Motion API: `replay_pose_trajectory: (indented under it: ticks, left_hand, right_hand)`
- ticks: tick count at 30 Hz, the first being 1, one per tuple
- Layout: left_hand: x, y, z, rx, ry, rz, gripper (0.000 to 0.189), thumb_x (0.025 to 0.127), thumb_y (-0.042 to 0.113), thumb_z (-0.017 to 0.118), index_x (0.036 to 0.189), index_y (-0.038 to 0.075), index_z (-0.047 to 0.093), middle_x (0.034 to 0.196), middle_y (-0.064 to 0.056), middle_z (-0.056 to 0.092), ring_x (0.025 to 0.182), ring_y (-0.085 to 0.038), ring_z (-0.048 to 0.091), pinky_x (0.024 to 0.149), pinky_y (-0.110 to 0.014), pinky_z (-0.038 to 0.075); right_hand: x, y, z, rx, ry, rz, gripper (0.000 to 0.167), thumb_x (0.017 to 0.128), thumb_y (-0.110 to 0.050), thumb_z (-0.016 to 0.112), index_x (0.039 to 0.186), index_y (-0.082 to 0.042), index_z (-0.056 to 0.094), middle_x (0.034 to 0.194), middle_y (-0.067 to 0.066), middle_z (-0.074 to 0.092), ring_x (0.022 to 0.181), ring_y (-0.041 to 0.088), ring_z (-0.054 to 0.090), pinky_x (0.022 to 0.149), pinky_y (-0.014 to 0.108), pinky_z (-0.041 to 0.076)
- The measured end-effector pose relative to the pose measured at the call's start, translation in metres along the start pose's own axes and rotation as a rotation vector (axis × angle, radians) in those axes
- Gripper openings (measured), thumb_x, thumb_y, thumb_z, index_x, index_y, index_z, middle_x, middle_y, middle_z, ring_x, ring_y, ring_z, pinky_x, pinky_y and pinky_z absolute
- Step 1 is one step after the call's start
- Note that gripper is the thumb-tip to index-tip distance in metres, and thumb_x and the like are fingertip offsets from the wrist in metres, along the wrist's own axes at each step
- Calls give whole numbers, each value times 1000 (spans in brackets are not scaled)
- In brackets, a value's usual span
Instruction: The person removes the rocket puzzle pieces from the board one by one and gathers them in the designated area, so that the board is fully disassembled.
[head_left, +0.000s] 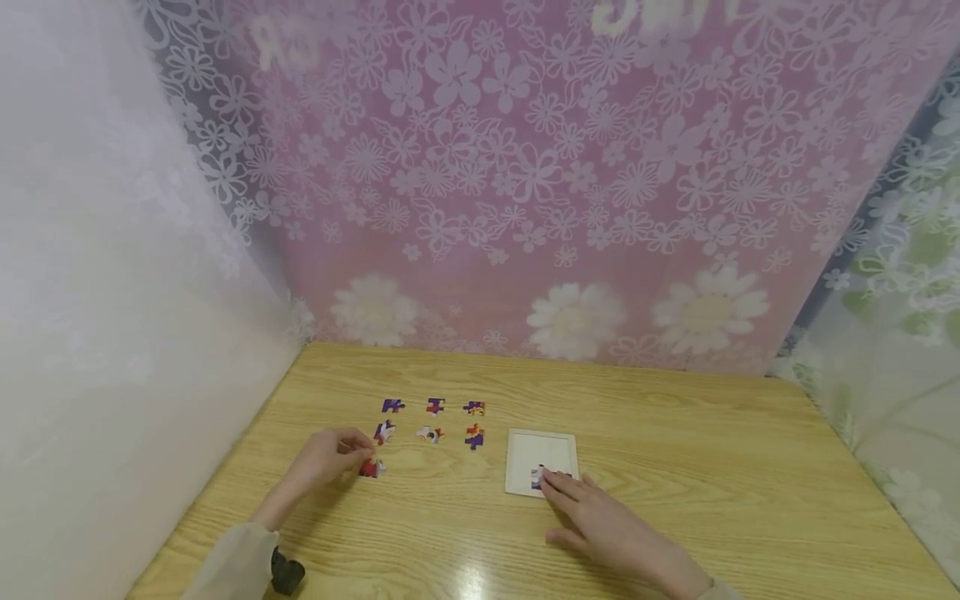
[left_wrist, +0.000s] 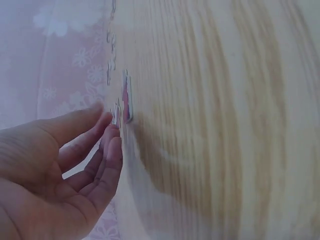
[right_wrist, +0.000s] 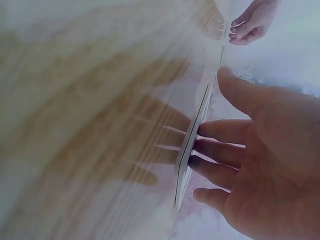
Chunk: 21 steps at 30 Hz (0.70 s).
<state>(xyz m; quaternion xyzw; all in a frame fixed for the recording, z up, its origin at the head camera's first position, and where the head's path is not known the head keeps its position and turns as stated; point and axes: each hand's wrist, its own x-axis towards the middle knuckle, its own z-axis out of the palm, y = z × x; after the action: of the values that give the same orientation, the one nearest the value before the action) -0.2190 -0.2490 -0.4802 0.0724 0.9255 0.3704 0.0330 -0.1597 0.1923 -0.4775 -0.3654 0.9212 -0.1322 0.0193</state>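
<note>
My left hand (head_left: 330, 457) hovers over the table's left side, thumb and fingers loosely bent, beside a red-and-white jigsaw piece (head_left: 371, 468). In the left wrist view the jigsaw piece (left_wrist: 127, 100) lies on the table beyond the fingertips; nothing shows gripped in the left hand (left_wrist: 80, 165). Fingertips of my right hand (head_left: 600, 521) rest on the lower part of a square white puzzle tray (head_left: 522, 454). A purple-and-white piece (head_left: 536, 478) sits inside it, and the fingers partly cover more purple beside it. The right wrist view shows extended fingers of the right hand (right_wrist: 260, 155) touching the tray (right_wrist: 192, 137).
Two rows of loose jigsaw pieces lie past the left hand, among them a purple piece (head_left: 392, 406), a white piece with an eye (head_left: 431, 434) and a red-purple piece (head_left: 474, 436). A flowered pink curtain (head_left: 525, 183) hangs behind the wooden table (head_left: 675, 433).
</note>
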Motion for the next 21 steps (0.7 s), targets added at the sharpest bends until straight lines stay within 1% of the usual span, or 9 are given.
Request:
replay_pose_trajectory:
  ticks: [3,5,6,9,13,16,21]
  left_hand:
    - [2,6,0,-17,48,-26,22,101,25,65,110,7,74,96,-3,74,89,-20,68,74,-38,56]
    - [5,10,1,-34,75,-25,28,103,27,61,115,5,73,98,-6,75,91,-22,69,74,-38,57]
    - [7,13,1,-42,88,-16,29,104,28,60,117,4,72,98,-6,75,91,-22,69,73,-37,57]
    - [12,22,4,-94,126,13,29,105,26,58,116,4,72,95,-8,74,88,-23,70,71,-34,57]
    - [19,38,11,-200,158,60,26,105,23,58,112,2,72,95,-16,72,82,-31,70,69,-40,59]
    - [23,49,18,-254,157,84,26,105,23,58,111,2,72,98,-19,72,83,-36,70,71,-44,60]
    - [30,63,30,-276,116,142,28,106,23,57,114,0,72,99,-18,73,88,-38,71,75,-40,61]
  right_hand:
    - [1,1,0,16,3,-4,68,102,-46,56,147,5,49,153,20,46,138,37,48,111,61,34]
    - [1,1,-1,26,-1,-5,68,102,-46,56,146,5,49,153,21,46,138,37,48,111,61,34]
    - [2,1,-2,30,-3,-4,68,102,-46,56,146,6,49,153,21,46,138,37,48,111,61,34]
    - [2,1,-4,43,-10,3,68,102,-46,56,146,6,49,153,21,46,137,38,49,110,62,34]
    - [3,0,-5,54,-11,11,68,102,-45,56,145,6,50,152,21,47,137,38,49,111,62,34]
    - [3,0,-5,71,-10,14,68,102,-45,57,145,7,50,152,22,47,136,40,49,109,63,35]
    - [3,0,-6,100,-15,31,68,102,-44,58,145,7,49,152,22,46,136,43,48,107,64,37]
